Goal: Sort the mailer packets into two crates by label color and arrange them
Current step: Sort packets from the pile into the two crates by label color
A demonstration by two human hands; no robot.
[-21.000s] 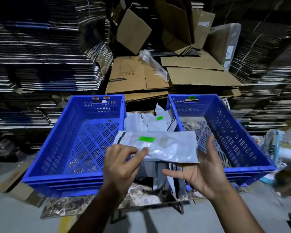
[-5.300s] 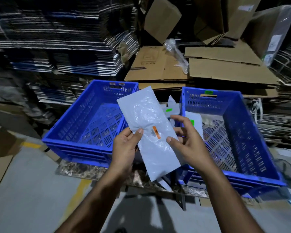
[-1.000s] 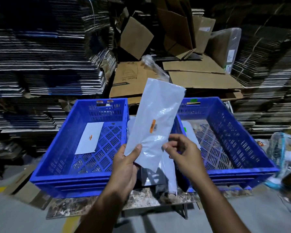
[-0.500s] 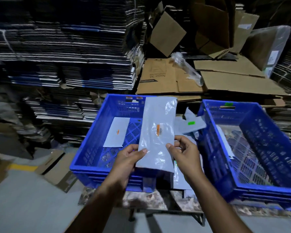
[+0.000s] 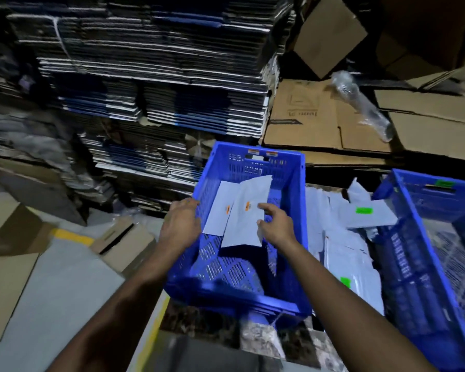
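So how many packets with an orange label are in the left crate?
2. One packet lies flat at the left; the second packet overlaps it, at the right hand. Both are in the left crate. None looks hidden.

The right crate [image 5: 424,264] runs off the frame's right and bottom edges, its floor smeared by motion blur. Beside the left crate [image 5: 293,237], the pile of packets [image 5: 344,253] overlaps so their number cannot be told. The left hand [image 5: 181,228] hides that crate's left rim; its fingertips are blurred. Label print on the upper packet [image 5: 246,218] is unreadable.
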